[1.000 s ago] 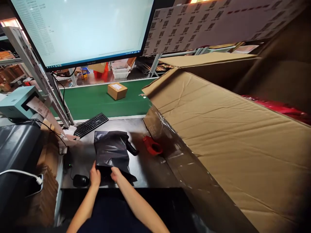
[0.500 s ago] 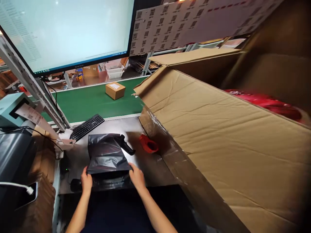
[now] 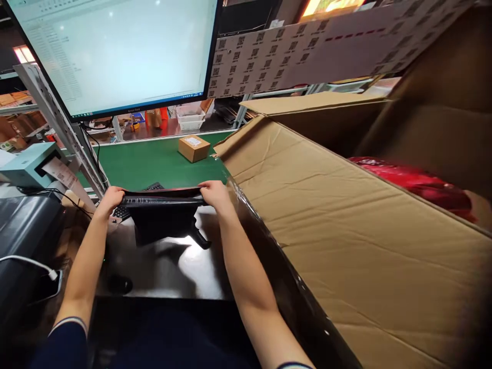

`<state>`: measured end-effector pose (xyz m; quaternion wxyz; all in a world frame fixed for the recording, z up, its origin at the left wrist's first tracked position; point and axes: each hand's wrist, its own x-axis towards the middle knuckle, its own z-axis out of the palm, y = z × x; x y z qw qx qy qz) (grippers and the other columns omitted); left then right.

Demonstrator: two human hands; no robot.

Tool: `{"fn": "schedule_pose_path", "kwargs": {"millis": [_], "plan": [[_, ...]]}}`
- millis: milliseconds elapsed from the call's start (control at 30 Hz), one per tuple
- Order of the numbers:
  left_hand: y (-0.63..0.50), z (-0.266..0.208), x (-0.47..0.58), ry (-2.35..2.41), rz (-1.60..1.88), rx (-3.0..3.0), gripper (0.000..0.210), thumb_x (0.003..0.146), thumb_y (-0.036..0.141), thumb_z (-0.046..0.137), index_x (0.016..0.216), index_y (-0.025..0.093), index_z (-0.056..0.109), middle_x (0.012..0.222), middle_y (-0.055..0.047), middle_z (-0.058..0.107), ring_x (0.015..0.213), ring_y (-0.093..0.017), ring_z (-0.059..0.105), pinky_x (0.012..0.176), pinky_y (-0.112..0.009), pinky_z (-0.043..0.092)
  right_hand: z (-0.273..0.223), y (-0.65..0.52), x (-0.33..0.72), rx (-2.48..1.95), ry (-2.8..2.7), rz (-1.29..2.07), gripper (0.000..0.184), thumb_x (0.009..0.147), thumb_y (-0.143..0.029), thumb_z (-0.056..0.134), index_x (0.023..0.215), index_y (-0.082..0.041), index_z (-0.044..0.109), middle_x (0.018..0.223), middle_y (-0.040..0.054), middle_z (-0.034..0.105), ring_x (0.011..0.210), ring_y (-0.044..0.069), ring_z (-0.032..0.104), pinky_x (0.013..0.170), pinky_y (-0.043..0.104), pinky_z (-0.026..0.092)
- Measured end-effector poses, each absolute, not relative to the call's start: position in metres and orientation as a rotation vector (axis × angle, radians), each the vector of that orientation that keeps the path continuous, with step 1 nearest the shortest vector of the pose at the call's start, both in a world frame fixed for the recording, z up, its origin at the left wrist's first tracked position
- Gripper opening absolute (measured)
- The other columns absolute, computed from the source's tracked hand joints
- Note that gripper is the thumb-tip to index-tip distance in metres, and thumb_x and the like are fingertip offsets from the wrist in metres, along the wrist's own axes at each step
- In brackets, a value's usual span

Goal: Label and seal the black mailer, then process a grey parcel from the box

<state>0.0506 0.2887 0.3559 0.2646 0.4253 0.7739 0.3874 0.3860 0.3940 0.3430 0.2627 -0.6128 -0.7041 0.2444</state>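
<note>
Fingers of the left hand [image 3: 111, 197] and right hand [image 3: 214, 192] were pinched shut on opposite ends of a black poly mailer bag [image 3: 163, 221], which hung below them over the desk [image 3: 184, 271]. Soft, light, slippery film; the edge grip looked best.

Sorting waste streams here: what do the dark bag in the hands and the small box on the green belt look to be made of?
The dark bag looks like thin glossy plastic film: it hangs limp between the left hand and right hand. The small box looks like matte brown cardboard with a white label.
</note>
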Motion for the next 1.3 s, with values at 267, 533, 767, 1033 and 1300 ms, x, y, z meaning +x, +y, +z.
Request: {"fn": "schedule_pose_path", "kwargs": {"millis": [267,533,767,1033,1300], "plan": [[0.259,0.353,0.067,2.368,0.785,1.425,0.042,0.094,0.01,0.05,0.129,0.012,0.072,0.108,-0.011,0.074,0.093,-0.019,0.065,0.092,-0.031,0.048,0.317,0.378,0.4,-1.519,-1.709,0.649,0.055,0.073,-0.024,0.046,0.115,-0.01,0.078,0.082,0.0093,0.072,0.077,0.021,0.063,0.079,0.033,0.048],[0.124,0.123,0.114,2.179,0.403,1.241,0.051,0.095,0.008,0.042,0.134,0.022,0.071,0.138,-0.002,0.065,0.131,-0.021,0.06,0.114,-0.032,0.043,0.054,0.24,0.457,-1.669,-1.725,1.142,0.066,0.073,-0.036,0.036,0.118,-0.007,0.075,0.116,0.0153,0.072,0.11,0.029,0.069,0.102,0.041,0.05],[0.119,0.078,0.118,2.127,0.15,1.375,0.066,0.096,0.033,0.061,0.159,0.017,0.046,0.165,-0.016,0.033,0.152,-0.031,0.035,0.123,-0.04,0.032,-0.003,0.224,0.469,-1.693,-2.078,0.954,0.073,0.083,-0.046,0.052,0.142,-0.004,0.062,0.148,0.0181,0.053,0.138,0.031,0.052,0.121,0.042,0.039],[0.199,0.008,0.181,2.114,0.172,2.048,0.075,0.102,0.043,0.045,0.166,0.011,0.02,0.17,-0.01,0.002,0.16,-0.03,-0.001,0.127,-0.058,-0.004,0.013,0.253,0.355,-1.361,-2.618,0.475,0.069,0.104,-0.047,0.037,0.164,-0.015,0.027,0.17,0.0063,0.008,0.16,0.029,0.01,0.131,0.055,0.011],[0.239,-0.027,0.151,1.92,0.209,2.014,0.073,0.099,0.047,0.052,0.165,0.03,0.028,0.17,-0.005,0.01,0.159,-0.033,0.006,0.122,-0.063,-0.015,-0.028,0.283,0.353,-1.43,-2.657,0.593,0.065,0.105,-0.052,0.033,0.164,-0.027,0.028,0.17,0.0017,0.01,0.16,0.028,0.012,0.13,0.054,0.013]]}}
